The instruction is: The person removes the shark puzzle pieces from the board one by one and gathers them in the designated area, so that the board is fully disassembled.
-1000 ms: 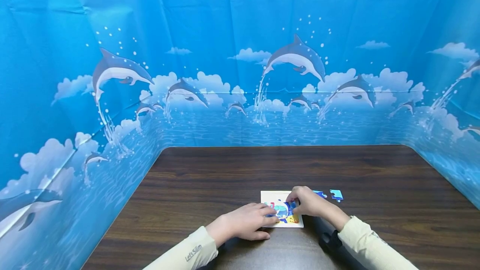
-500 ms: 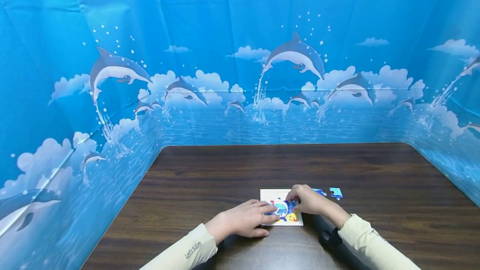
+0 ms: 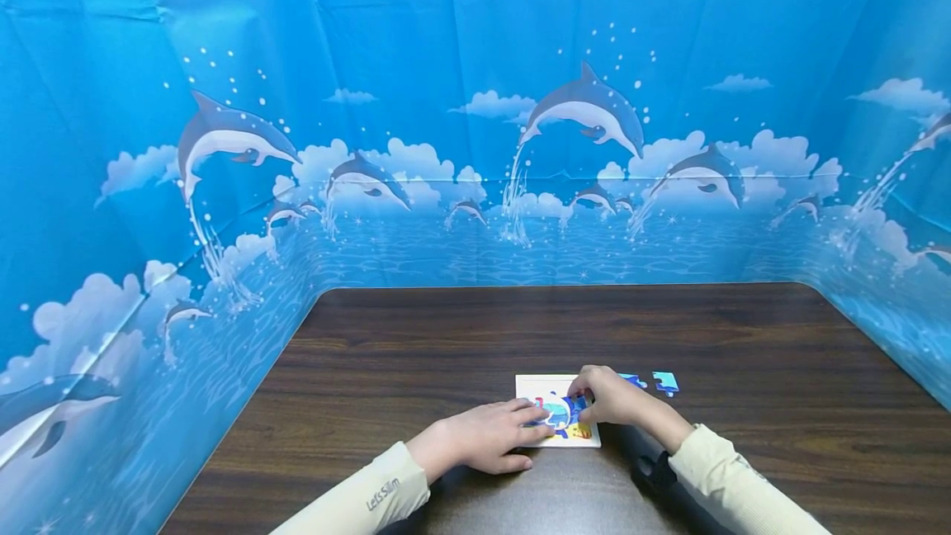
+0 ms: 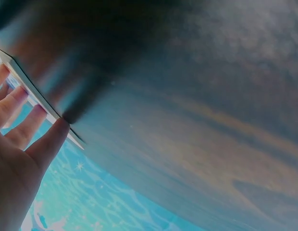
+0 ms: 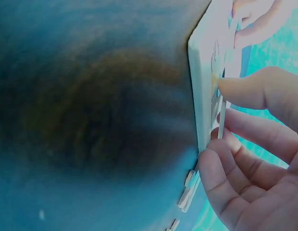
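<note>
A small white puzzle board [image 3: 546,390] with a bright, partly built picture lies on the near middle of the dark wooden table [image 3: 446,337]. The left hand [image 3: 483,440] rests flat on it, fingers straight. The right hand [image 3: 612,403] seems to pinch one puzzle piece [image 5: 221,118] against the board. Two loose blue pieces [image 3: 664,382] lie just right of it.

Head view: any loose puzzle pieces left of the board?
No; the two loose pieces lie on the table right of the puzzle board.
</note>
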### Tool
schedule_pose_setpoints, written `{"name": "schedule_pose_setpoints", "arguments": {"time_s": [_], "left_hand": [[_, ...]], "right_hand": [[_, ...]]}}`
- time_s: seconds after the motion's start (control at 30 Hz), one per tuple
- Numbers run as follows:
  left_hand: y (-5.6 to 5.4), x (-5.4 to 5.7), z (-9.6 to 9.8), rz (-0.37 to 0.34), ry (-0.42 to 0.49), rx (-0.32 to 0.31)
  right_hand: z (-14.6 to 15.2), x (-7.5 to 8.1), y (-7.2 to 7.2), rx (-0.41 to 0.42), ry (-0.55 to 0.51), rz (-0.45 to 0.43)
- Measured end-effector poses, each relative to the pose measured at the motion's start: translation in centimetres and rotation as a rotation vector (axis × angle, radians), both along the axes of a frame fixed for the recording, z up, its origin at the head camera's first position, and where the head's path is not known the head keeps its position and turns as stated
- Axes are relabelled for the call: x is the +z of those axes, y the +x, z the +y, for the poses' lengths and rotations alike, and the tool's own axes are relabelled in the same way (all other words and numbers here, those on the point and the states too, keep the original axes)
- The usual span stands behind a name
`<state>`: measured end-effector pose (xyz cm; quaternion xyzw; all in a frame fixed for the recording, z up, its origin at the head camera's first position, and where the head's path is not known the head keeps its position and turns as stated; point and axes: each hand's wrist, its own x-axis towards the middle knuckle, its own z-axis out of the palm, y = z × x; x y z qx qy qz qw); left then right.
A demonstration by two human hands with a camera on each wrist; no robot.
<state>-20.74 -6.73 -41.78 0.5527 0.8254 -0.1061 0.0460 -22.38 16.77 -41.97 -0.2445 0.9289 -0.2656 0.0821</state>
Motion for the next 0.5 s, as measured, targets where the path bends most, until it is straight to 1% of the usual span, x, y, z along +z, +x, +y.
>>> {"name": "schedule_pose_setpoints", "arguments": {"time_s": [0.23, 0.5], "left_hand": [[-0.05, 0.08, 0.00, -0.015, -0.010, 0.004], [-0.16, -0.15, -0.02, -0.013, -0.006, 0.004]], "right_hand": [[-0.24, 0.21, 0.27, -0.002, 0.026, 0.017], [-0.47, 0.23, 0.48, -0.037, 0.047, 0.009]]}}
